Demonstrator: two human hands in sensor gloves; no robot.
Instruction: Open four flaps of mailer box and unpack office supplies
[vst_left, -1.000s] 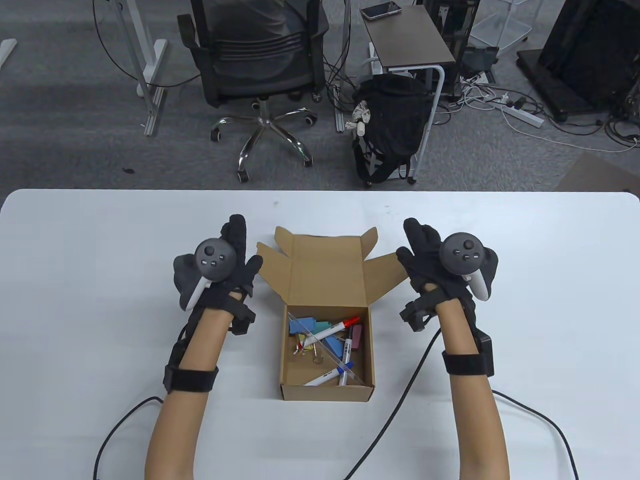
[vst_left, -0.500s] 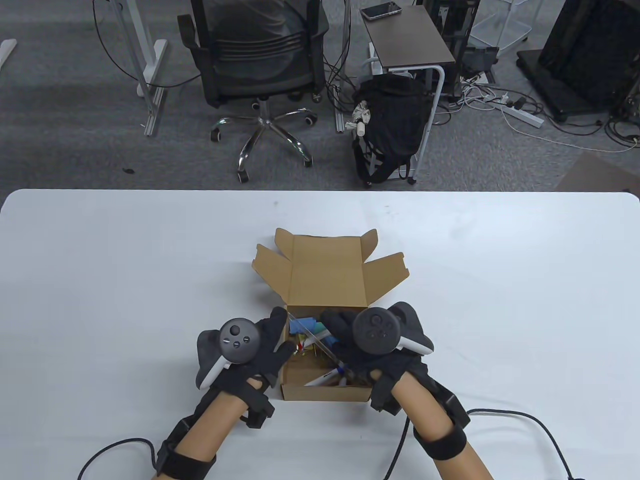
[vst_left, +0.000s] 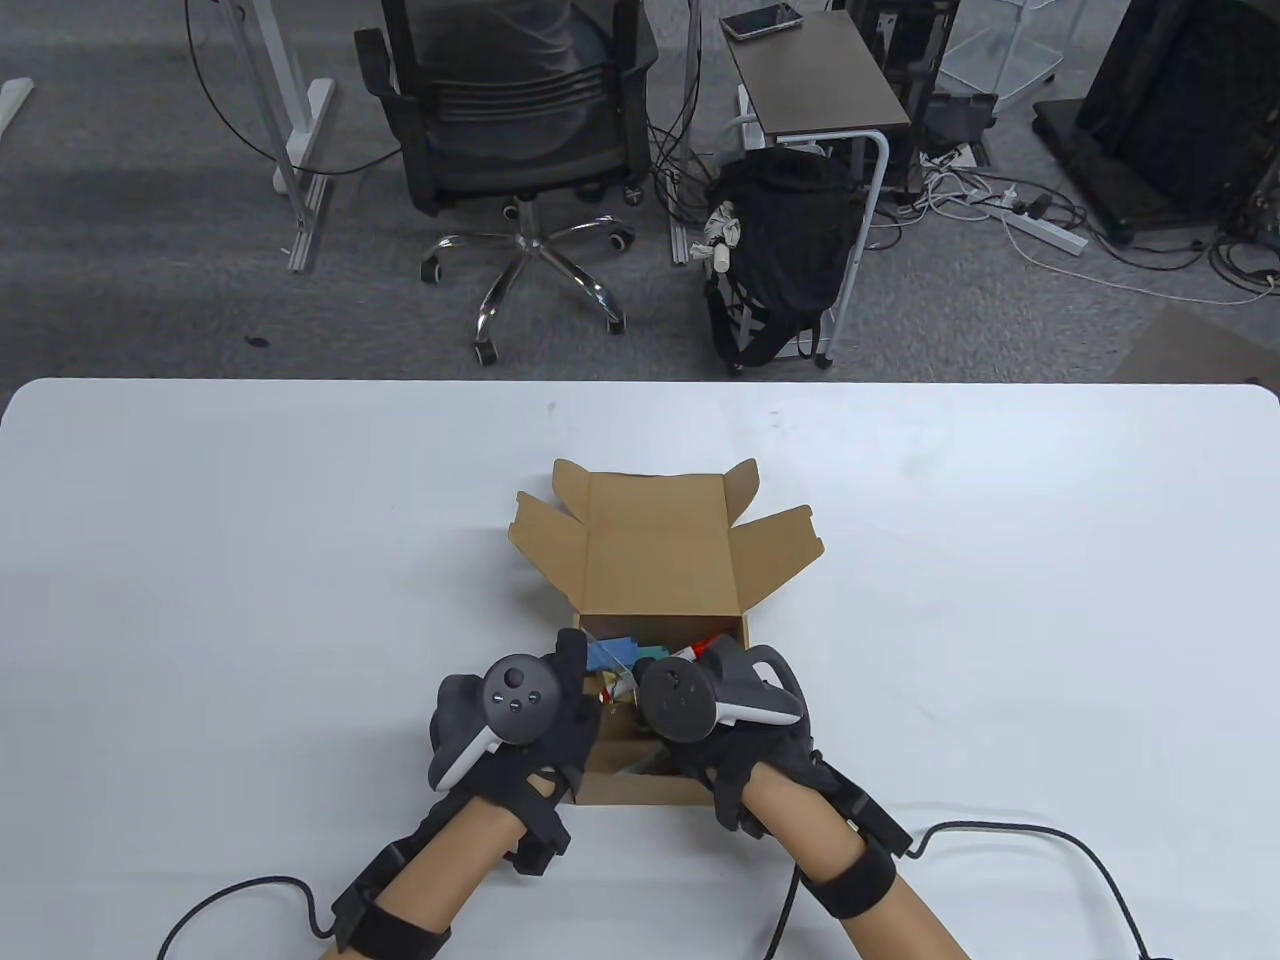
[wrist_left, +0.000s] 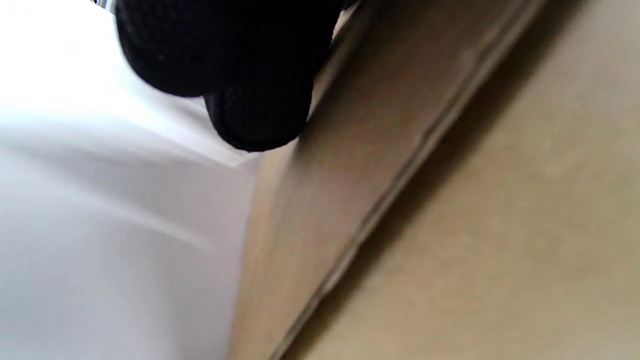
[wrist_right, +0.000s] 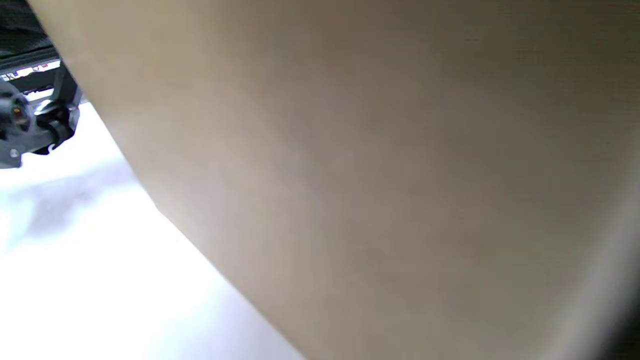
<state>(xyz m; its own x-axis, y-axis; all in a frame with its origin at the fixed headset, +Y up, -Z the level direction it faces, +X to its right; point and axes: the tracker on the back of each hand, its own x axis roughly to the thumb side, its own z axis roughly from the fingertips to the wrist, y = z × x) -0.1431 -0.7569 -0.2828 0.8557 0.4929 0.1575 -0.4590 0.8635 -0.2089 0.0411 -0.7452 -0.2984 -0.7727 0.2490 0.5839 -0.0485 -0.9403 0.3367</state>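
Mailer box sitting near the front middle of the white counter, lid thrown back away from the person and its side flaps splayed outward, presumably so nothing blocks access from above. Inside, a jumble of office supplies: a marker with a red cap, something blue, something teal, the rest hidden under the gloves. Left hand lying over the left wall of the box, probably to steady the light cardboard against sliding; in the left wrist view, fingertips hanging just beside the outer cardboard face where it meets the counter, with contact too blurred to confirm. Cannot tell how far open this hand is, or whether anything is held. Right hand reaching down into the near right part of the box, likely going for one of the items there; fingers hidden beneath the tracker, so grip and openness cannot be told. Right wrist view filled almost wholly by blurred cardboard pressed close to the lens, consistent with a hand low against the box. Flaps judged done; unpacking apparently only starting, with nothing from the box seen lying out on the counter.
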